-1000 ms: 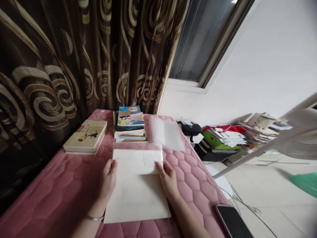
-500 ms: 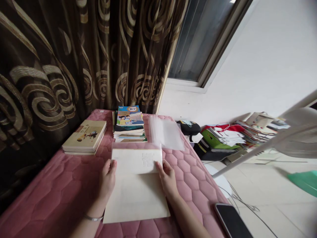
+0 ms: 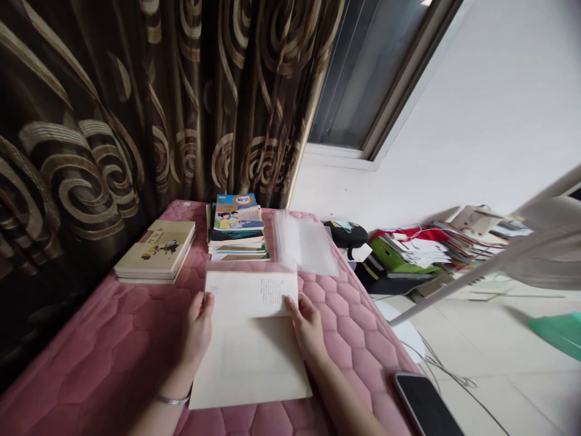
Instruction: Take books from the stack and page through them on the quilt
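Directly in front of me lies an opened book (image 3: 249, 360), its pale cover flap toward me and a printed page at the far end. A clear plastic sleeve (image 3: 252, 266) shows around that far part and sticks out beyond its edge. My left hand (image 3: 198, 324) pinches the left edge, thumb on top. On the right edge, my right hand (image 3: 306, 321) grips in the same way, thumb on the page. Fingers under the book are hidden. Beyond it, a sheaf of clear plastic sleeves (image 3: 308, 245) rests on the pink quilted mattress (image 3: 113, 339).
A stack of tan books (image 3: 157, 251) lies at the left. Behind the opened book is a pile topped by a blue textbook (image 3: 238, 212). A phone (image 3: 426, 402) sits at the right edge. Beyond stand a lamp pole (image 3: 458, 281), cables and heaped papers (image 3: 415, 248); a patterned curtain (image 3: 218, 91) hangs behind.
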Available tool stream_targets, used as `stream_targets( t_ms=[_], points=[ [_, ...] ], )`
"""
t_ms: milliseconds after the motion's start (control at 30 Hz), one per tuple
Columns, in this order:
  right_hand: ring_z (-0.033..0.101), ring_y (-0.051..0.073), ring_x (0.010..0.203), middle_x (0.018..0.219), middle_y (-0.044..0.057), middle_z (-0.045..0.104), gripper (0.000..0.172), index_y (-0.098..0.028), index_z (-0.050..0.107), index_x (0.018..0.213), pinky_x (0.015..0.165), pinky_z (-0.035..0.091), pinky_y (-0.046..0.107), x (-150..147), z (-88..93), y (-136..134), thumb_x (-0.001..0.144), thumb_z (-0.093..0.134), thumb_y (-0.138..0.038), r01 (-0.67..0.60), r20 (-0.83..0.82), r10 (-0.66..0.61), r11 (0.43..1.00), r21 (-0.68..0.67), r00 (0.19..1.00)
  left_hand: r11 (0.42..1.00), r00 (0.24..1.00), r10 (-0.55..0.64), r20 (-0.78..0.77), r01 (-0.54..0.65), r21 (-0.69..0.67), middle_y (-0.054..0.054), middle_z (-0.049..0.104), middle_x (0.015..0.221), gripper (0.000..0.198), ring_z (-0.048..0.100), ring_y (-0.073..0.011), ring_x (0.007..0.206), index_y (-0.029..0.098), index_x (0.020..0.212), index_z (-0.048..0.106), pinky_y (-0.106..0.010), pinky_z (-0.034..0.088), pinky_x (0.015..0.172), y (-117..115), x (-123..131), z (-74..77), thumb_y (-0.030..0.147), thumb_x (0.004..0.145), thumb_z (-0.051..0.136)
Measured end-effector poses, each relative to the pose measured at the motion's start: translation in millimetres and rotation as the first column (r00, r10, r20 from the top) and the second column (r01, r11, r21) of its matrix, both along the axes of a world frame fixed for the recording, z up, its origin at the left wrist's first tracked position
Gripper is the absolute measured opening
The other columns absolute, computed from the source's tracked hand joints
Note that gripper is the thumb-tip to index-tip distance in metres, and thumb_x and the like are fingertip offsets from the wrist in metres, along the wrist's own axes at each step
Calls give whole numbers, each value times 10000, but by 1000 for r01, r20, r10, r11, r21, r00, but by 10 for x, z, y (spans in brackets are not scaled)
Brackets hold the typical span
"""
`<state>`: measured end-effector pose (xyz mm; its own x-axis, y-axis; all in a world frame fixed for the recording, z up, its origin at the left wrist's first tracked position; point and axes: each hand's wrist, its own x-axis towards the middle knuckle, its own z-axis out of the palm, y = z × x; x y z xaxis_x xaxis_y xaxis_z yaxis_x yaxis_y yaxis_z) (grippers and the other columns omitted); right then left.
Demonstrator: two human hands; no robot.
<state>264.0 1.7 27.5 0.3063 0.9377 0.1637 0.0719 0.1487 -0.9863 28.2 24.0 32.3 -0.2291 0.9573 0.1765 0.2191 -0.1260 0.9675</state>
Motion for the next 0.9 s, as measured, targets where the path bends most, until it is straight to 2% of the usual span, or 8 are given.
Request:
stream_targets(
  t_ms=[133, 433, 667, 900],
  points=[
    [583, 228, 803, 811, 55, 665, 415, -172, 665, 896, 702, 482, 305, -3, 14, -3, 781, 631, -569, -49, -63, 49, 999, -2, 997, 1000, 1000, 14, -9, -14, -3, 56, 408, 593, 401, 397, -126, 584, 224, 664, 420, -237, 333, 554, -2, -3, 1, 588, 829, 460],
    [571, 217, 769, 832, 52, 667, 389, -185, 648, 836, 651, 470, 291, -20, 47, -8, 787, 621, -570, -25, -25, 25, 1000, -2, 999, 1000, 1000, 14, -12, -15, -11, 45, 450, 607, 406, 428, -131, 589, 221, 674, 443, -239, 368, 579, -13, 6, 41, 598, 821, 460],
    [599, 237, 833, 835, 50, 673, 377, -188, 666, 887, 737, 492, 320, -18, 25, -7, 789, 632, -551, -50, -70, 50, 999, -1, 996, 1000, 1000, -2, 1, 2, -15, 23, 536, 653, 364, 505, -152, 650, 217, 713, 488, -244, 405, 621, -10, 8, 28, 562, 828, 465],
    [606, 253, 840, 841, 64, 681, 401, -190, 671, 889, 756, 508, 346, -24, 35, -1, 777, 632, -573, -37, -68, 37, 999, 5, 997, 1000, 1000, -20, 10, 20, -6, 35, 512, 610, 375, 472, -148, 600, 227, 693, 470, -250, 389, 595, -12, -9, 20, 578, 825, 457]
  ],
)
